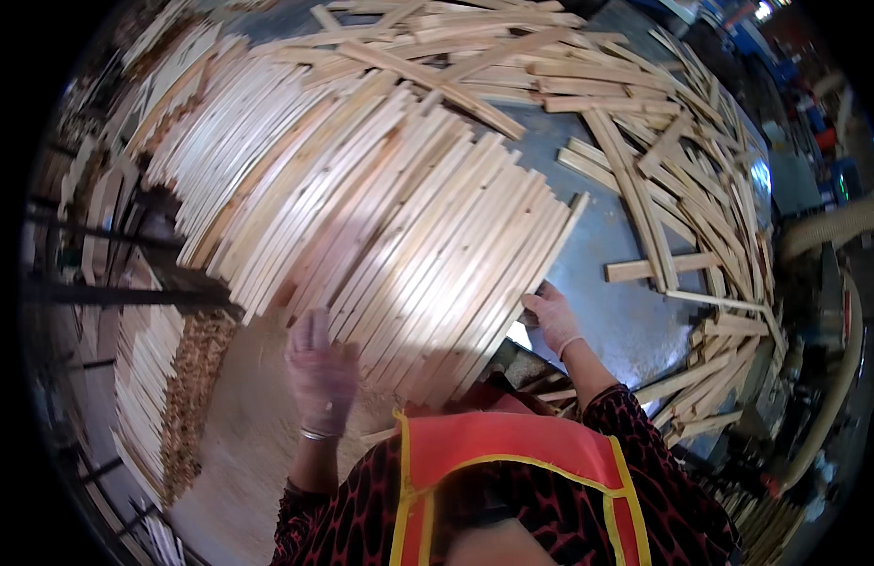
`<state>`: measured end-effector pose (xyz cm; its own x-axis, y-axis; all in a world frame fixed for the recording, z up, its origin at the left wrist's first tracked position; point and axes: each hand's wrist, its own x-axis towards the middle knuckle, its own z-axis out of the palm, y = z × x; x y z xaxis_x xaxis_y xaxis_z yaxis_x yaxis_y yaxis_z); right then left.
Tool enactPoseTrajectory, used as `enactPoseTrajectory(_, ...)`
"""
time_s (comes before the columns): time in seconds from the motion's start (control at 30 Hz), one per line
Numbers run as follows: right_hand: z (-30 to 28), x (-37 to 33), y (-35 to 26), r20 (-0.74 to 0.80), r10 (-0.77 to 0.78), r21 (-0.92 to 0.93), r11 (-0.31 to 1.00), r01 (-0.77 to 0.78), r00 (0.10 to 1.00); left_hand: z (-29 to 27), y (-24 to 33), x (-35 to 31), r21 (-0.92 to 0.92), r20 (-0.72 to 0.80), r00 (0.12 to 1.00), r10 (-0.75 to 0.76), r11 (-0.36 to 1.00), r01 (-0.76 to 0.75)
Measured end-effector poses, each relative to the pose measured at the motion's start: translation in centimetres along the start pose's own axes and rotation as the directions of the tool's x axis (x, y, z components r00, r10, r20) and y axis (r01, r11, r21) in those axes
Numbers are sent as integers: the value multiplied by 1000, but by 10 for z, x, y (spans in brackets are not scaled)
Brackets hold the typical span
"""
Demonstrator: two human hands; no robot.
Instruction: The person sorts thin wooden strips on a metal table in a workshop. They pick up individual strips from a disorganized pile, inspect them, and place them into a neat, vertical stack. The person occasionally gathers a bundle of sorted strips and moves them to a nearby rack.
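A broad row of pale wooden strips (pixel 428 255) lies side by side on the metal table, slanting up and to the right. My left hand (pixel 322 373), in a thin translucent glove, is at the near ends of the strips, left of centre. Its fingers stretch upward, slightly blurred, and hold nothing that I can see. My right hand (pixel 553 319), gloved too, is at the row's right side with its fingers bent against the outermost wooden strip (pixel 541 262). Its fingertips are partly hidden.
Loose wooden strips (pixel 635 189) lie criss-crossed across the back and right of the metal table (pixel 611 325). On the left, dark metal bars (pixel 116 294) stick out beside another stack of strips (pixel 140 377). A ribbed hose (pixel 838 377) hangs at the far right.
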<state>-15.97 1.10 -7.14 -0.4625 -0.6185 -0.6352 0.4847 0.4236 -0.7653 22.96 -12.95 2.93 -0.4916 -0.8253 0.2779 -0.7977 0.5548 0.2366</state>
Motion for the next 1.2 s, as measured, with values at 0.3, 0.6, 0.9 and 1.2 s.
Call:
enactPoseTrajectory(0.3,-127,66,-141,7,-854,-999,-26,-28,520,98,235,42,-384,326,761,561,814,-436)
enactPoseTrajectory(0.6,-268,30,-142,-26,-339,-739,640,211,940,150,210,42,-112,472,741,477,866,-487)
enactPoseTrajectory(0.9,-108,-110,17,-88,-53,-675,738,-20,995,141,223,52,-109,524,723,451,877,-468)
enactPoseTrajectory(1.2,-95,-53,-12,550,-76,-729,441,523,832,134,246,48,-307,401,636,659,751,-584)
